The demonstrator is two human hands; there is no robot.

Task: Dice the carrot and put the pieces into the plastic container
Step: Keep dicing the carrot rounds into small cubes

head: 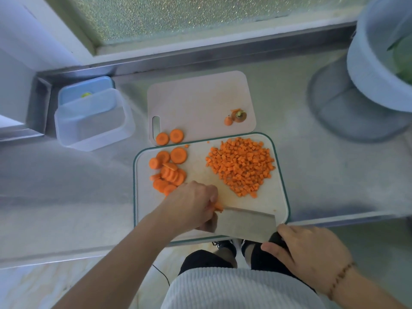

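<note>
A heap of diced carrot [242, 167] lies on the right of the green-rimmed cutting board [282, 175]. Carrot slices [170, 172] are piled on its left side. My left hand [196, 206] holds down a few carrot pieces [219, 206] against the cleaver blade [247, 223] at the board's near edge. My right hand [312, 255] grips the cleaver's dark handle [277, 239]. The clear plastic container [93, 123] stands on the counter to the left, with nothing visible inside.
A pink cutting board [200, 101] lies behind, carrying a carrot top [239, 114] and two slices [169, 137]. A blue lid [85, 89] sits behind the container. A large pale bowl [379, 63] with greens stands at the far right. The counter edge runs under my hands.
</note>
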